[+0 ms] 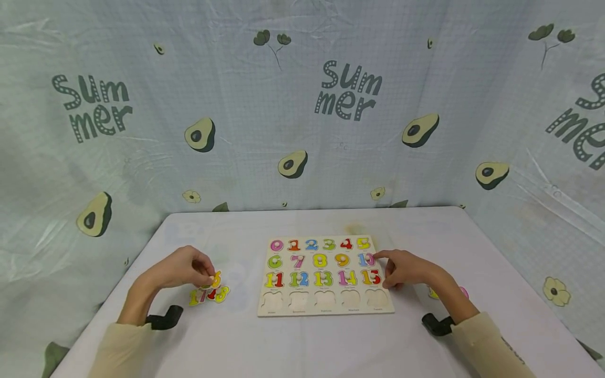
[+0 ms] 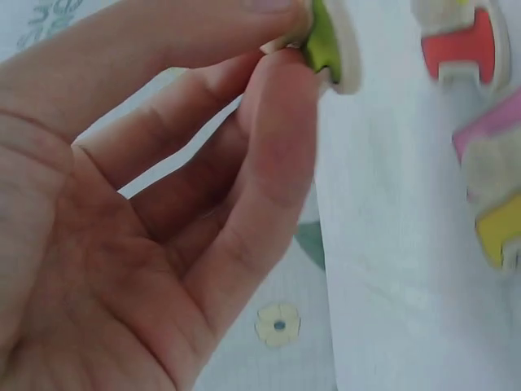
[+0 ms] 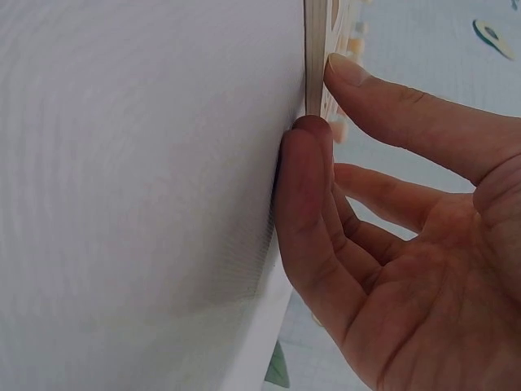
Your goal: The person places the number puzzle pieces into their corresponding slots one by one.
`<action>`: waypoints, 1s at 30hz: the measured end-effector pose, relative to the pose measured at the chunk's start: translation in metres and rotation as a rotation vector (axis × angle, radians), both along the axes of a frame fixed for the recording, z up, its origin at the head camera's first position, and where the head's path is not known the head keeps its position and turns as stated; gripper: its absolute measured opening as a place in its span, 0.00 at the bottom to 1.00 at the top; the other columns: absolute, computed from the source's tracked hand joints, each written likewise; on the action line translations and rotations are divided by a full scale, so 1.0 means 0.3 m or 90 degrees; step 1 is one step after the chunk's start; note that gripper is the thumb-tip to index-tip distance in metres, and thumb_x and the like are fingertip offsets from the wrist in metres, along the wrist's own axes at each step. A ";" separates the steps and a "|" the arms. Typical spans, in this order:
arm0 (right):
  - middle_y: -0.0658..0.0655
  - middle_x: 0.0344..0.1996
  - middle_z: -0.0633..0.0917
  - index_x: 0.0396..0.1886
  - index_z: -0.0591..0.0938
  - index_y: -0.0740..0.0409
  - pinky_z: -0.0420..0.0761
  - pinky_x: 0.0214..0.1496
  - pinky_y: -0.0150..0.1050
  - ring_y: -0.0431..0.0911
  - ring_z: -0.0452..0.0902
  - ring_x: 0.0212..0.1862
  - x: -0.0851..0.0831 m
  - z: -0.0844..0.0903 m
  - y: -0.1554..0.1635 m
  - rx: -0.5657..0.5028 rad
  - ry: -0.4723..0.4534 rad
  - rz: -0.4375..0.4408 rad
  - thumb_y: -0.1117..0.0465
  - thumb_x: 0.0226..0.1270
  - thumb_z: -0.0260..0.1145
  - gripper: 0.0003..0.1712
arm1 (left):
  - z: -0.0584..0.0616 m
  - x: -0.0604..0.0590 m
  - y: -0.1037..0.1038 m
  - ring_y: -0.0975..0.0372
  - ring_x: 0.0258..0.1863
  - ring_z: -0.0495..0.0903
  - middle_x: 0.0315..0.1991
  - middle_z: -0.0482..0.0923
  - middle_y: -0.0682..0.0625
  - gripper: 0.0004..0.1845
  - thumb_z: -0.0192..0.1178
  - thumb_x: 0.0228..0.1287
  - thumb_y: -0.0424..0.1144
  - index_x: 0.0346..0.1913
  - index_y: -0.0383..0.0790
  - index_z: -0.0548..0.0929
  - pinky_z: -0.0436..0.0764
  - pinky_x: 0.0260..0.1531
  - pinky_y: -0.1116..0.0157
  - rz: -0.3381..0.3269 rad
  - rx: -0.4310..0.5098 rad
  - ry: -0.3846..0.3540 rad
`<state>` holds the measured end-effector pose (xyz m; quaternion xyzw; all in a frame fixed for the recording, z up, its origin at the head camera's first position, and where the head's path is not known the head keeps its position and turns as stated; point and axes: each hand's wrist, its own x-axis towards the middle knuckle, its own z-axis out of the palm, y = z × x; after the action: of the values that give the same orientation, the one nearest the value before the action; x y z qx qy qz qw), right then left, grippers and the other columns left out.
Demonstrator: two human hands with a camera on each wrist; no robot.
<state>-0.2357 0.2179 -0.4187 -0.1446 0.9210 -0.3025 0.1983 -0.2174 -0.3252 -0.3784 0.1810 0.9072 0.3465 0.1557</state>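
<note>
My left hand (image 1: 181,268) pinches a numbered puzzle piece between thumb and fingers. The piece shows an orange 6 (image 1: 216,279) in the head view and a green part (image 2: 324,45) in the left wrist view. It is held over a small group of number pieces (image 1: 221,295) on the table. The wooden number puzzle board (image 1: 326,312) lies at the middle, with coloured numbers in its upper three rows and bare recesses along the bottom row. At its right edge my right hand (image 1: 404,269) grips the board, thumb and fingertips against the edge (image 3: 313,57).
More puzzle pieces (image 1: 464,292) lie partly hidden behind the right forearm. A white cloth covers the table (image 1: 227,346). A patterned curtain (image 1: 236,105) with avocados hangs behind and at both sides. Black wrist mounts (image 1: 165,318) sit on both wrists.
</note>
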 end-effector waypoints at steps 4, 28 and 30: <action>0.55 0.28 0.80 0.73 0.70 0.66 0.79 0.35 0.39 0.45 0.76 0.28 0.000 0.002 0.000 -0.002 0.001 0.004 0.64 0.58 0.78 0.44 | -0.014 -0.005 0.064 0.60 0.28 0.81 0.29 0.87 0.50 0.03 0.73 0.57 0.32 0.33 0.37 0.88 0.83 0.30 0.65 -0.001 -0.007 0.042; 0.54 0.29 0.80 0.74 0.70 0.64 0.79 0.34 0.38 0.44 0.76 0.28 -0.006 -0.002 0.000 0.011 0.004 0.005 0.63 0.58 0.78 0.45 | -0.118 0.025 0.383 0.71 0.26 0.76 0.25 0.83 0.58 0.03 0.74 0.57 0.32 0.29 0.43 0.89 0.79 0.29 0.73 -0.071 -0.019 0.176; 0.54 0.29 0.80 0.74 0.70 0.64 0.79 0.34 0.38 0.45 0.76 0.28 -0.006 -0.003 0.000 0.013 0.005 0.003 0.63 0.58 0.78 0.45 | -0.120 0.031 0.394 0.72 0.25 0.76 0.26 0.83 0.59 0.03 0.74 0.57 0.32 0.30 0.43 0.89 0.79 0.29 0.73 -0.085 -0.018 0.175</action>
<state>-0.2374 0.2179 -0.4196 -0.1460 0.9246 -0.2916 0.1970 -0.2082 -0.2072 -0.4145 0.2842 0.9108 0.2943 0.0555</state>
